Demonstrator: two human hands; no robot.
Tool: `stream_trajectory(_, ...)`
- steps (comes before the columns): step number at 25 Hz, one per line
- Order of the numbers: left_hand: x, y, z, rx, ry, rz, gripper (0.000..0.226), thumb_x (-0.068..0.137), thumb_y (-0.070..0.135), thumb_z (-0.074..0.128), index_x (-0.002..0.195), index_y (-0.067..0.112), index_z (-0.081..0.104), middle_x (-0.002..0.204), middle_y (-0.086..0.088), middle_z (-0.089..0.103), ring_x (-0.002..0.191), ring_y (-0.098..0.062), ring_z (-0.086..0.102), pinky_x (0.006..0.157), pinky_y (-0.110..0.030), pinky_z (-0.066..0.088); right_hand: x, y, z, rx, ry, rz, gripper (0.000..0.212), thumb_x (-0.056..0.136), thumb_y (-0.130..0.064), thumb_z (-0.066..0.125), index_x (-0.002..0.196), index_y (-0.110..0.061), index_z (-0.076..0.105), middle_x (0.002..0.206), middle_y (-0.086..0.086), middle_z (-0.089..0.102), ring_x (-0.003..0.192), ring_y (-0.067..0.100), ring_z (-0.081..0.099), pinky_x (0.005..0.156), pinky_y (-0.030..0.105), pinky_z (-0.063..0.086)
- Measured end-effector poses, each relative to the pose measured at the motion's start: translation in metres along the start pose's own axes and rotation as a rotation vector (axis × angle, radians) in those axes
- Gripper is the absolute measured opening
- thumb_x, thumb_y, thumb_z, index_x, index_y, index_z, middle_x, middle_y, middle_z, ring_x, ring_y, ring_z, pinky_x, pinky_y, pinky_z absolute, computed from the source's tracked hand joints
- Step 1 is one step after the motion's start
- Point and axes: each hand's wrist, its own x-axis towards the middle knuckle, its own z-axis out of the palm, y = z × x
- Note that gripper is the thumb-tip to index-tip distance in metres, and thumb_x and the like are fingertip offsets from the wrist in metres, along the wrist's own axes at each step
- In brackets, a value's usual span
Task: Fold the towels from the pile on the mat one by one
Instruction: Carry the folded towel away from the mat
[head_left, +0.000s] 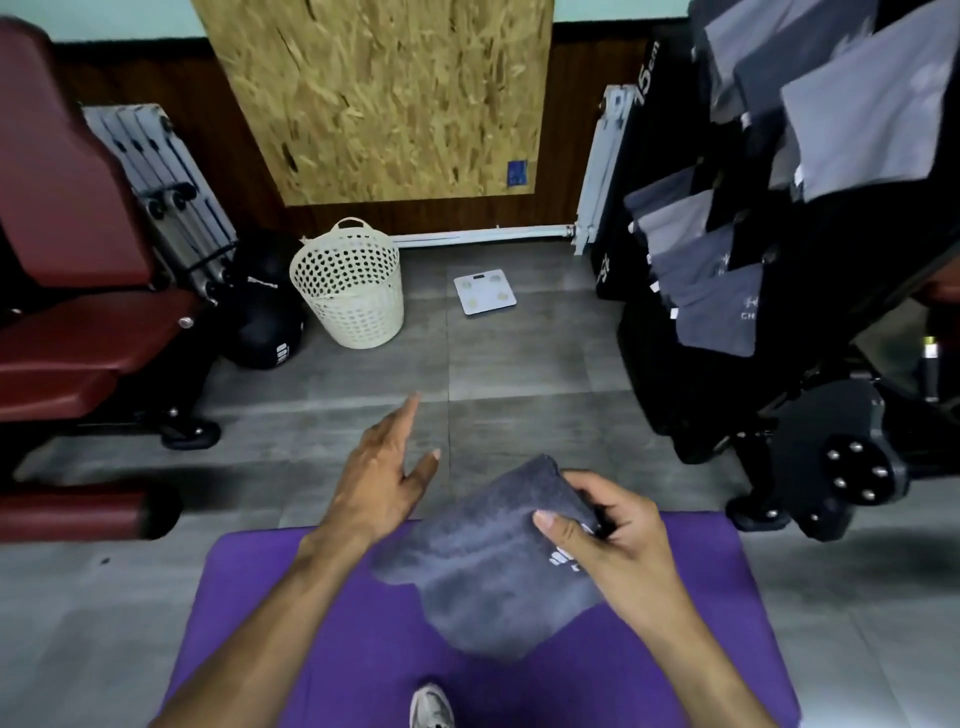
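A folded grey towel (488, 561) with a white logo hangs above the purple mat (322, 660). My right hand (608, 525) grips its upper right edge, thumb on top and fingers curled behind. My left hand (387, 467) is just left of the towel, fingers straight and spread, holding nothing. Its wrist lies against the towel's left edge. No pile of towels shows on the mat.
A cream laundry basket (350, 283) stands on the grey tiled floor ahead, a white bathroom scale (484, 291) to its right. Grey towels hang on a black rack (727, 270) at right. A dark red bench (78, 312) and black balls sit at left. A shoe tip (431, 706) shows below.
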Motion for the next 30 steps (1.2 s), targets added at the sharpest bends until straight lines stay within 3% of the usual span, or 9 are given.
stream_trajectory(3, 0.06, -0.004, -0.015, -0.027, 0.007, 0.051, 0.074, 0.094, 0.04, 0.057, 0.154, 0.026, 0.017, 0.149, -0.008, 0.042, 0.136, -0.023, 0.036, 0.11, -0.029, 0.028, 0.053, -0.009, 0.008, -0.042, 0.02, -0.033, 0.02, 0.074, -0.02, 0.076, 0.093, -0.024, 0.074, 0.081, 0.001, 0.073, 0.072, 0.009, 0.068, 0.065, 0.021, 0.053)
stream_trajectory(6, 0.123, 0.002, -0.025, -0.071, -0.033, 0.085, 0.074, 0.093, 0.038, 0.06, 0.154, 0.029, 0.019, 0.15, -0.005, 0.042, 0.137, -0.019, 0.036, 0.111, -0.029, 0.031, 0.104, -0.017, 0.0, -0.07, 0.083, -0.071, 0.025, 0.075, -0.017, 0.076, 0.099, -0.012, 0.071, 0.082, 0.003, 0.074, 0.073, 0.012, 0.068, 0.064, 0.019, 0.052)
stream_trajectory(12, 0.284, 0.01, 0.009, 0.022, -0.114, 0.208, 0.075, 0.093, 0.032, 0.061, 0.154, 0.027, 0.019, 0.144, -0.01, 0.048, 0.13, -0.025, 0.046, 0.106, -0.029, 0.035, 0.259, 0.022, -0.048, -0.084, 0.208, -0.042, 0.02, 0.076, -0.019, 0.079, 0.095, -0.023, 0.075, 0.085, 0.007, 0.074, 0.075, 0.014, 0.066, 0.065, 0.024, 0.054)
stream_trajectory(16, 0.426, 0.02, 0.048, 0.038, -0.164, 0.187, 0.073, 0.093, 0.032, 0.061, 0.154, 0.023, 0.021, 0.144, -0.012, 0.048, 0.131, -0.027, 0.046, 0.105, -0.03, 0.036, 0.387, 0.063, -0.106, -0.09, 0.131, 0.054, 0.018, 0.078, -0.013, 0.08, 0.091, -0.025, 0.075, 0.082, -0.003, 0.072, 0.075, 0.007, 0.065, 0.064, 0.023, 0.053)
stream_trajectory(19, 0.538, 0.042, 0.079, 0.005, -0.184, 0.173, 0.072, 0.094, 0.035, 0.059, 0.154, 0.026, 0.02, 0.145, -0.008, 0.047, 0.132, -0.024, 0.044, 0.103, -0.03, 0.037, 0.49, 0.075, -0.157, -0.088, 0.089, 0.081, 0.016, 0.08, -0.007, 0.076, 0.092, -0.017, 0.073, 0.082, -0.004, 0.071, 0.074, 0.009, 0.065, 0.064, 0.027, 0.055)
stream_trajectory(22, 0.64, 0.062, 0.103, -0.025, -0.236, 0.203, 0.073, 0.092, 0.035, 0.061, 0.153, 0.029, 0.022, 0.146, -0.006, 0.047, 0.132, -0.023, 0.044, 0.104, -0.035, 0.042, 0.582, 0.075, -0.198, -0.206, 0.1, 0.038, 0.032, 0.081, -0.036, 0.077, 0.099, -0.01, 0.071, 0.089, 0.011, 0.07, 0.082, 0.031, 0.066, 0.074, 0.045, 0.054)
stream_trajectory(24, 0.693, 0.075, 0.109, -0.015, -0.263, 0.226, 0.076, 0.089, 0.032, 0.066, 0.153, 0.028, 0.024, 0.145, -0.005, 0.049, 0.131, -0.023, 0.046, 0.103, -0.04, 0.044, 0.625, 0.074, -0.216, -0.247, 0.144, 0.018, 0.039, 0.079, -0.044, 0.075, 0.101, -0.011, 0.071, 0.089, 0.009, 0.07, 0.084, 0.032, 0.066, 0.075, 0.047, 0.054)
stream_trajectory(27, 0.78, 0.081, 0.117, 0.077, -0.265, 0.257, 0.08, 0.084, 0.025, 0.07, 0.152, 0.022, 0.027, 0.135, -0.011, 0.056, 0.123, -0.031, 0.051, 0.097, -0.047, 0.046, 0.693, 0.082, -0.232, -0.279, 0.243, 0.0, 0.021, 0.082, -0.023, 0.078, 0.097, -0.01, 0.07, 0.088, 0.004, 0.067, 0.081, 0.024, 0.064, 0.072, 0.042, 0.053)
stream_trajectory(30, 0.869, 0.071, 0.135, 0.109, -0.349, 0.316, 0.079, 0.086, 0.021, 0.068, 0.152, 0.02, 0.025, 0.137, -0.013, 0.053, 0.124, -0.033, 0.049, 0.098, -0.045, 0.044, 0.757, 0.107, -0.239, -0.41, 0.294, 0.058, 0.013, 0.08, -0.002, 0.076, 0.091, -0.003, 0.069, 0.083, -0.001, 0.063, 0.078, 0.014, 0.06, 0.069, 0.035, 0.051)
